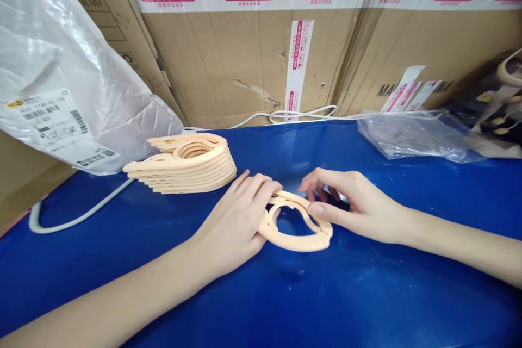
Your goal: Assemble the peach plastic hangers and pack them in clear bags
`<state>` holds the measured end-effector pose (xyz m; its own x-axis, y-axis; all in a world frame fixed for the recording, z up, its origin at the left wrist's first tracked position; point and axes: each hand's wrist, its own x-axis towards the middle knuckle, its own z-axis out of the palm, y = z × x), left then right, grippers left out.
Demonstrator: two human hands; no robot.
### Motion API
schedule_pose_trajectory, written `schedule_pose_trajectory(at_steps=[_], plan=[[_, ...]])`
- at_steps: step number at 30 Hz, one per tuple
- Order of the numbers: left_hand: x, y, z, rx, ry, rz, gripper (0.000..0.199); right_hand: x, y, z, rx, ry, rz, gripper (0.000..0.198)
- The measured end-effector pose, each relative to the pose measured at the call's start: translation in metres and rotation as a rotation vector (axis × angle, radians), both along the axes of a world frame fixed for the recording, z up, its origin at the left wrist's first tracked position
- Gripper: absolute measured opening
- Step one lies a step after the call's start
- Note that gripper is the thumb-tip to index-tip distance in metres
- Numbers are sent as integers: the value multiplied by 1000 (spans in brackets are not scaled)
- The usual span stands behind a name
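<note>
A peach-coloured plastic folding hanger (299, 242), folded up, lies flat on the blue tabletop between my hands. My left hand (242, 215) closes over its left end, hiding that part. At its right end is my right hand (353, 201), with the thumb tip at the hanger's upper edge and the fingers curled but apart from the thumb. Whether that thumb presses on the plastic I cannot tell. Beyond my left hand, a neat stack of matching folded hangers (187, 166) sits on the table.
A large white plastic bag (77, 60) with labels leans at the left. Taped cardboard boxes (244, 54) line the back. A white cable (304, 114) runs along them, and a pale cable loop (81, 220) lies at left. Clear plastic packaging (420, 136) is at back right.
</note>
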<state>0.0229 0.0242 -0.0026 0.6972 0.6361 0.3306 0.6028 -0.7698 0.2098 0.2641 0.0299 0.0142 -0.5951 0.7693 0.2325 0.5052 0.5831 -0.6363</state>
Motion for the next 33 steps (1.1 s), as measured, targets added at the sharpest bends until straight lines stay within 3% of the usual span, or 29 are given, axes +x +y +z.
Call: schedule_pose_trajectory(at_steps=[2,6,9,17,26,33], plan=[[0,0,-1,8,-44,83,27,-1,-2,5,-174,-11,-47,27],[2,0,-4,95,-47,194,25,0,0,9,-542,82,72,32],[3,-1,-3,184,-18,208,33,1,5,6,-675,180,90,30],[2,1,-2,146,-55,127,88,2,15,6,-775,328,12,30],[2,1,-2,146,-47,88,89,4,17,5,-716,260,61,32],[2,-1,1,199,-47,-1,87,5,15,10,-749,236,79,33]])
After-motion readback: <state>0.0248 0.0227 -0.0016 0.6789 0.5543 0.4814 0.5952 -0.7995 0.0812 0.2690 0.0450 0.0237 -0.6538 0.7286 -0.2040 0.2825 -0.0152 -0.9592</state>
